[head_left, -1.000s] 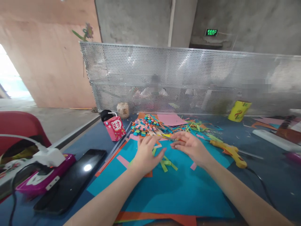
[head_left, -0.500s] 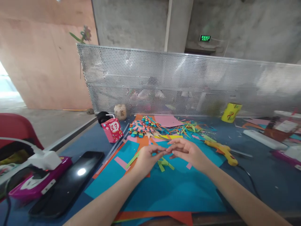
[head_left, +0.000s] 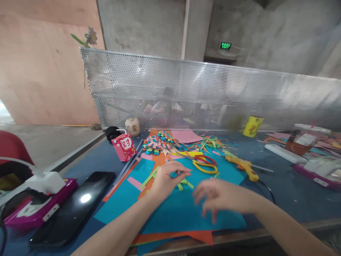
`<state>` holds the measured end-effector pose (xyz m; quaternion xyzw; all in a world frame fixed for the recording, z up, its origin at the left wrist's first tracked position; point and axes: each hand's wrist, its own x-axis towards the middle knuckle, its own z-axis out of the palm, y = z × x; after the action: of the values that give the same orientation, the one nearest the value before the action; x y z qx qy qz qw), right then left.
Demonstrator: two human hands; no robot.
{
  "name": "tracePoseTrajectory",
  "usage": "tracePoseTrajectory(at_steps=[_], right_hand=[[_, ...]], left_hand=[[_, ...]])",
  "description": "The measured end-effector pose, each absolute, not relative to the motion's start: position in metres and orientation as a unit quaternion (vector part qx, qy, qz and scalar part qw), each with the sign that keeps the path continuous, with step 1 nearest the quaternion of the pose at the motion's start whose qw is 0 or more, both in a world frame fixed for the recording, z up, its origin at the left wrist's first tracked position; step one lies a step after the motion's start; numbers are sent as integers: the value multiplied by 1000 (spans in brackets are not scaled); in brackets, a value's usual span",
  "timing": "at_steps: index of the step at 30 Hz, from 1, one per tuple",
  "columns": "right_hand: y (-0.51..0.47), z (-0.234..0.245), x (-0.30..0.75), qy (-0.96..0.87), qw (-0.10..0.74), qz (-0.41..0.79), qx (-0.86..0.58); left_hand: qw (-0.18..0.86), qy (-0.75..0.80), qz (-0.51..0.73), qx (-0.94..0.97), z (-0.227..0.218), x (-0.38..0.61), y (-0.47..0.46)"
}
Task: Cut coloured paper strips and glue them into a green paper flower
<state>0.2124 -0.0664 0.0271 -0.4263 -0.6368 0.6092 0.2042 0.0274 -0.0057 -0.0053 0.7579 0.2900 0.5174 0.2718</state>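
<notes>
My left hand (head_left: 168, 178) is closed in a pinch above the blue paper sheet (head_left: 191, 217); whatever is between its thumb and finger is too small to make out. To its right, my right hand (head_left: 222, 196) hovers low over the same sheet, slightly blurred, fingers apart and nothing visible in them. Scissors (head_left: 205, 165) with red and yellow handles lie just beyond the hands. Short green paper strips (head_left: 183, 184) rest beneath my left fingertips. Left of that hand are a longer green strip (head_left: 149, 177) and a pink strip (head_left: 135, 184).
Many folded paper pieces (head_left: 161, 143) are heaped at the back, beside thin paper scraps (head_left: 210, 144). A yellow glue gun (head_left: 243, 167) lies to the right. On the left are a phone (head_left: 73, 209), a purple power strip (head_left: 39, 209) and a red drink carton (head_left: 124, 147). Behind stands a perforated metal screen (head_left: 149, 92).
My right hand has parted from my left, moving right and toward me, and its fingers have spread. My left hand keeps its pinch. The scissors' handles are now uncovered. The view has shifted slightly.
</notes>
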Motion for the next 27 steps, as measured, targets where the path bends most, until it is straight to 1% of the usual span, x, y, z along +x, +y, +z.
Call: tracePoseTrajectory(at_steps=[1, 2, 3, 4, 5, 6, 7, 8, 9, 10, 11, 12, 13, 14, 15, 18, 20, 23, 27], right_hand=[[-80, 32, 207, -641, 137, 654, -378], [-91, 38, 202, -646, 127, 672, -339], [-98, 44, 198, -659, 158, 669, -305], [-100, 50, 196, -672, 260, 632, -286], [-98, 54, 196, -679, 366, 563, -298], [-92, 56, 197, -679, 466, 464, -326], [-84, 55, 199, -669, 529, 351, -387], [-75, 53, 201, -654, 568, 244, -436], [-66, 48, 202, -659, 549, 193, -477], [-59, 42, 202, -668, 514, 185, -505], [-55, 36, 201, -689, 456, 232, -513], [-53, 29, 198, -704, 395, 317, -499], [-53, 24, 194, -688, 373, 401, -476], [-54, 19, 190, -662, 372, 466, -454], [-55, 16, 186, -638, 383, 505, -436], [-57, 16, 178, -572, 434, 564, -408], [-55, 19, 177, -537, 452, 592, -396], [-53, 23, 179, -517, 473, 589, -402], [-52, 24, 196, -539, 491, 513, -453]], left_hand=[[280, 288, 504, 765, -6, 28, -7], [290, 291, 492, 768, -6, 28, -7], [300, 298, 480, 768, -6, 29, -8], [313, 304, 470, 767, -6, 30, -9], [327, 307, 463, 765, -6, 30, -10], [340, 307, 458, 762, -6, 30, -11], [351, 304, 455, 760, -5, 31, -13], [357, 300, 454, 759, -5, 31, -14], [356, 298, 458, 758, -4, 30, -15], [346, 300, 468, 755, -3, 30, -15], [328, 305, 481, 754, -2, 29, -16], [305, 309, 496, 752, -2, 28, -16], [279, 311, 509, 753, -1, 27, -17], [250, 306, 519, 758, 0, 26, -17], [216, 296, 524, 769, 0, 24, -17], [87, 240, 517, 817, 1, 20, -19], [11, 216, 505, 836, 1, 19, -20], [-45, 214, 480, 849, 2, 19, -21], [-43, 217, 436, 872, 5, 20, -21]])
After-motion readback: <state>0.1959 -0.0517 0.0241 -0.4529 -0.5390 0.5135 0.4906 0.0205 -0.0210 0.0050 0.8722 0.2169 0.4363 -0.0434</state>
